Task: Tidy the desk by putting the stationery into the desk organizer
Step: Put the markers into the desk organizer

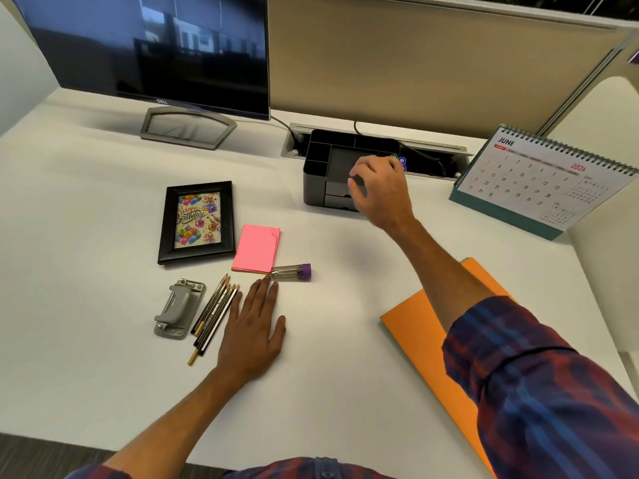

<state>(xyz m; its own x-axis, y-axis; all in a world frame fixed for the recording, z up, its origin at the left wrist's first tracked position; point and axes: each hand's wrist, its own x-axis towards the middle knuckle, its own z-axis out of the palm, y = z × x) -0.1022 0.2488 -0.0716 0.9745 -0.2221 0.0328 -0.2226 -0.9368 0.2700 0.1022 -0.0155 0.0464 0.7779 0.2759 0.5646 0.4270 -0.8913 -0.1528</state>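
- White counter [103, 188] in an office cubicle, monitor [148, 46] at the back.
- Right hand [378, 188] hovers over the organizer [320, 160], its grip curled; something small with blue and green bits shows at the fingertips, but I cannot tell what.
- Left hand [252, 326] lies flat, grip spread, beside the pencils [214, 314].
- Best, I think: release low over a compartment, then gather the pencils as one bunch.

Matt black plastic desk organizer [316, 167], glossy black monitor [145, 46], matt white desk [103, 340], grey metal hole punch [178, 307].
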